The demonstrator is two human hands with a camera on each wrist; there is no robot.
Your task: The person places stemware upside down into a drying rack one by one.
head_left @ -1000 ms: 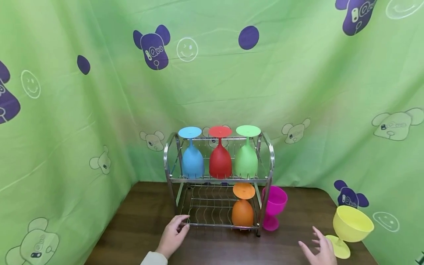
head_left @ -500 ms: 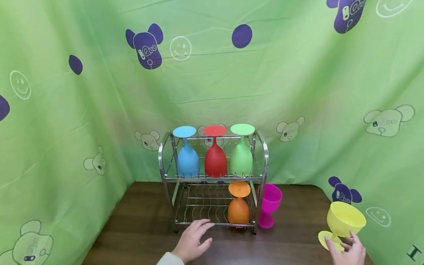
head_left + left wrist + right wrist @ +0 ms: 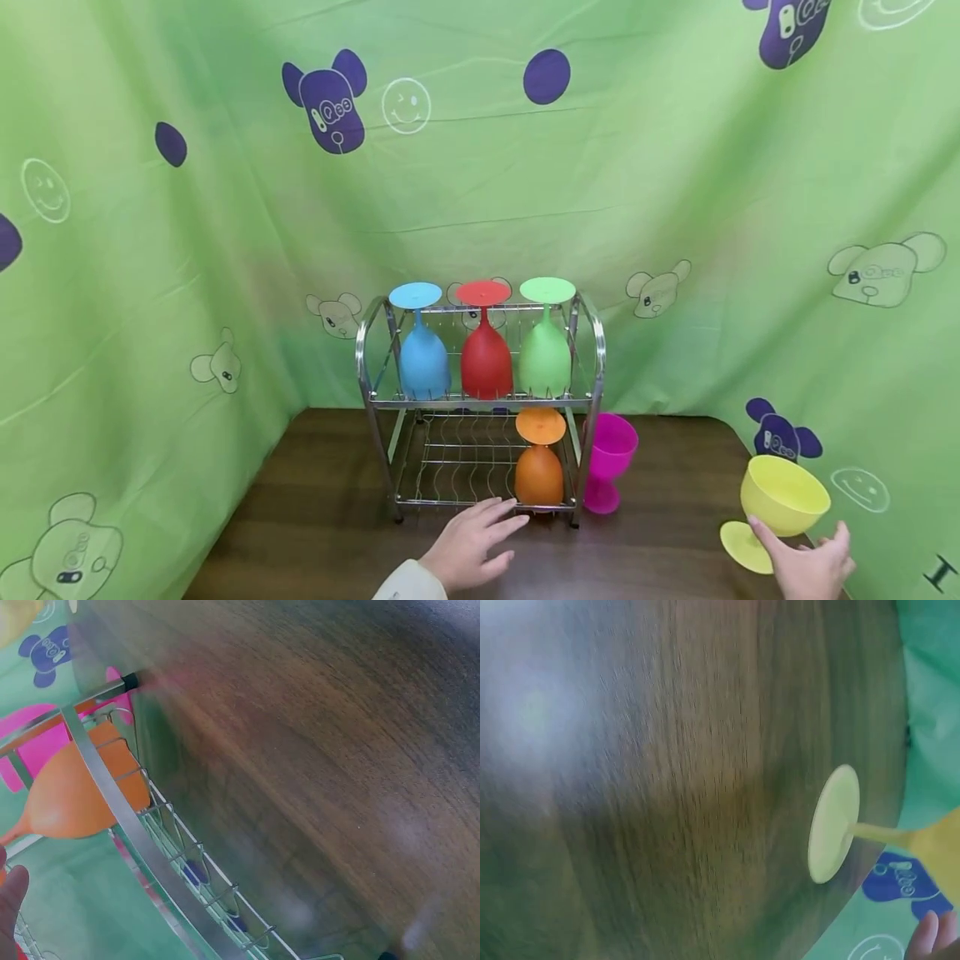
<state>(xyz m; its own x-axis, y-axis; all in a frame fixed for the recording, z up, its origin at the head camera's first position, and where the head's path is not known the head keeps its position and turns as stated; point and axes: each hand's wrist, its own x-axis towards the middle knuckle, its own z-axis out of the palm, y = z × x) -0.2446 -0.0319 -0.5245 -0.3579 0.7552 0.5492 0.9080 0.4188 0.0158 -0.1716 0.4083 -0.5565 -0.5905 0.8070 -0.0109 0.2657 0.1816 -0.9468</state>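
Cups [image 3: 486,367] sit upturned on the rack [image 3: 483,405], probably for stability, while the right hand [image 3: 813,568] grips the yellow cup [image 3: 783,497] and the empty left hand [image 3: 468,546] hovers, fingers relaxed.

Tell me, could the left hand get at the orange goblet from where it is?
Probably yes. The left hand is by the front edge of the lower shelf, close to the orange goblet, with nothing tall between them. The upper shelf above might make lifting it out tight.
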